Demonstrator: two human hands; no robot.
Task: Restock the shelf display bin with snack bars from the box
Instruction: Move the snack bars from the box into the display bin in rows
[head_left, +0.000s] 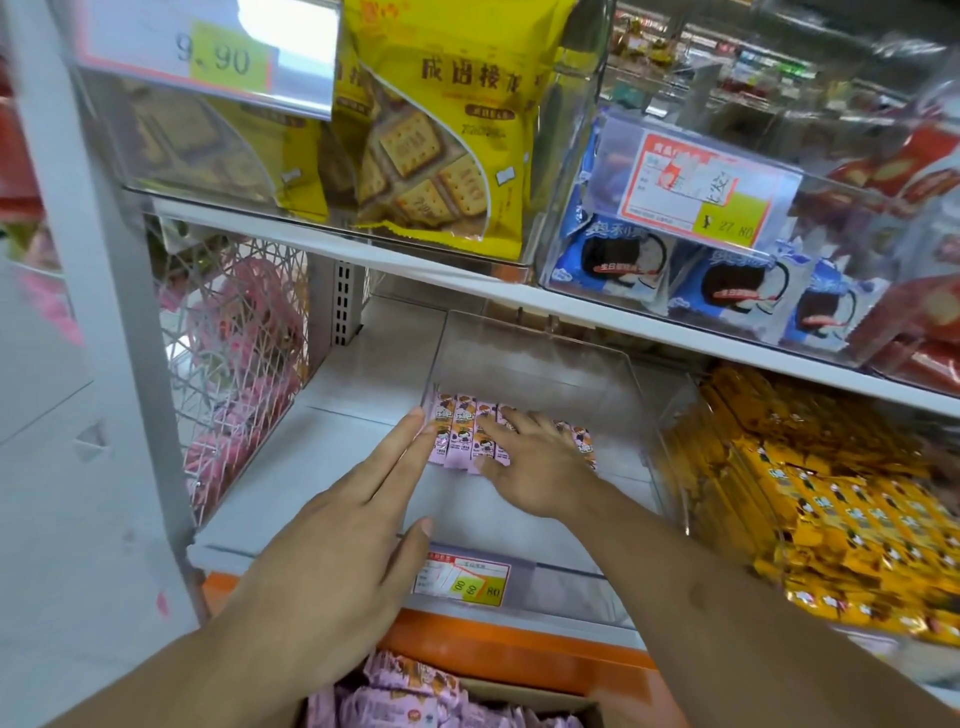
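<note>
Pink snack bars (395, 691) fill the box (545, 701) below. Both hands, fingers straight, press a row of bars (462, 441) inside the clear bin (644, 395): left hand (337, 540) beside it, right hand (540, 462) atop.

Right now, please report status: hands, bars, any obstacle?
Both hands open, left hand and right hand flat on pink bars in clear bin. No obstacle seen.

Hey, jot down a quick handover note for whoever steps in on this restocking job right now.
Left hand: open, fingertips against the left end of the row of pink-wrapped snack bars.
Right hand: open, flat on that row.
The row lies inside the clear plastic display bin on the lower shelf.
Done: one row placed.
Left: the bin is mostly bare; many bars remain in the brown cardboard box below.
</note>
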